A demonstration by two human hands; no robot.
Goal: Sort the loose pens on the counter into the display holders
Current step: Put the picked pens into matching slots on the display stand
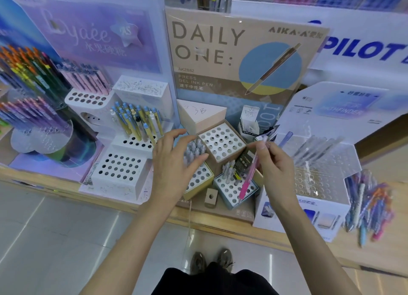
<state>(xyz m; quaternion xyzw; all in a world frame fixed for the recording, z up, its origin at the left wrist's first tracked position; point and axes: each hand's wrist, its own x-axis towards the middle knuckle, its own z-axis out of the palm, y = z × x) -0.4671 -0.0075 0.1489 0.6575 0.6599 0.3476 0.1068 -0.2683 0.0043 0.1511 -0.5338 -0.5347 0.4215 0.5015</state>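
Pink slim plastic pen [248, 180] pinched in the right hand [274, 162], poised over the blue-sided perforated holder [227, 190]. Left hand [174, 160] open, empty. Colourful loose pen pile [368, 206] lies on the wooden tabletop [397, 239], so plenty left!

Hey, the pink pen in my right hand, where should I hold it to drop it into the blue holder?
Grip the pink pen by its top end, with the fingers of the right hand coming from above. It hangs steeply, tip down at the blue holder, so a high grip leaves the lower barrel free to enter a hole.
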